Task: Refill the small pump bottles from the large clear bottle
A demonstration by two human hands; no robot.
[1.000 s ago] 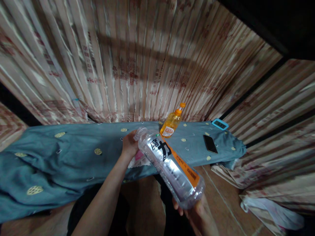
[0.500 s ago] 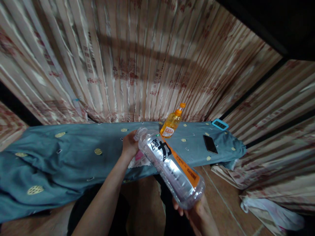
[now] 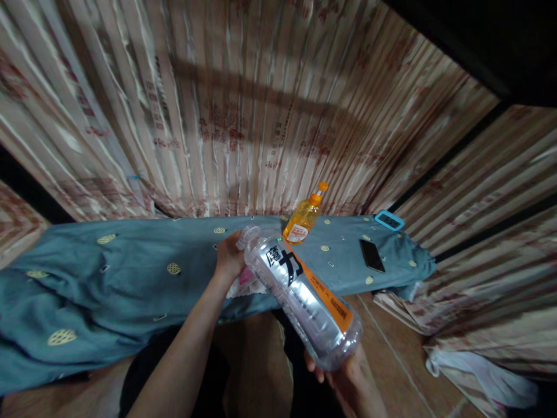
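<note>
Two hands tilt a clear bottle over a blue-clothed table

Left to right: the blue cloth [image 3: 108, 273] covers the table; the left hand [image 3: 229, 255] is clenched around the neck end of the clear plastic bottle [image 3: 300, 293], which slants from the table edge down toward the person, its base cupped in the grasping right hand [image 3: 346, 377]. Behind it an orange bottle [image 3: 304, 219] stands upright on the cloth; further right lie a dark phone [image 3: 372, 255] and a blue-framed device [image 3: 389, 220]

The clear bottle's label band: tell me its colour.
Orange, running lengthwise along the clear bottle beside black characters; the head view shows it.
</note>
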